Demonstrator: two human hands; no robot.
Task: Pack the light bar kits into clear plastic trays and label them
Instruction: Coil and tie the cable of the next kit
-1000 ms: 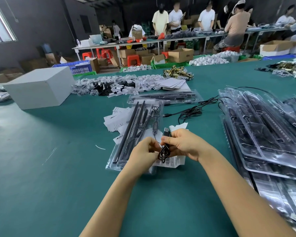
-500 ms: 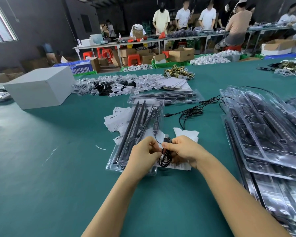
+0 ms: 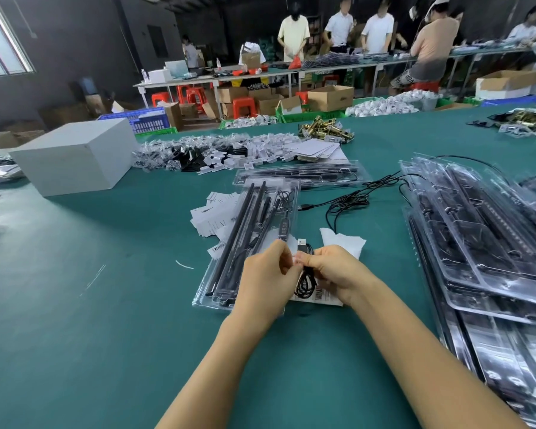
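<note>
label [image 3: 321,295]: barcode only | printed text too small to read

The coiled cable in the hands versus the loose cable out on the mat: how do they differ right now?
The coiled cable is wound into a tight loop; the loose cable sprawls in a tangle. The coiled cable is held off the green mat by the left hand and right hand; the loose cable lies untouched on the mat. The coiled one's plug points up, the loose one's lies flat. Both are thin, black, with a USB plug.
</note>
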